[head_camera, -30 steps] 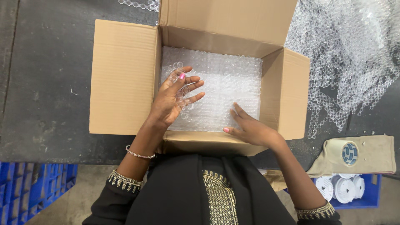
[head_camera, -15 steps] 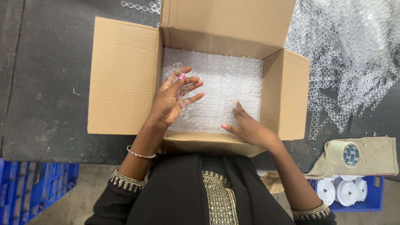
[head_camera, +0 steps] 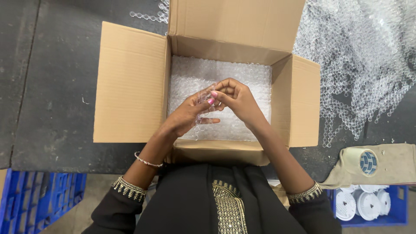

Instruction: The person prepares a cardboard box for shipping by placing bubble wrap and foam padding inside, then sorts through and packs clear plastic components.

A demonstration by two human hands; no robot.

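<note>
Fingers of the left hand (head_camera: 187,116) and right hand (head_camera: 237,99) pinch one small clear bubble wrap piece (head_camera: 203,96) together above the open brown cardboard box (head_camera: 132,84) lined with bubble wrap.

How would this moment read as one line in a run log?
left hand: pinching bubble wrap piece | right hand: pinching same piece | place: over open cardboard box, lined with bubble wrap

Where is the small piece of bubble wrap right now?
The small piece of bubble wrap is pinched between the left hand and right hand, above the lined cardboard box.
</note>
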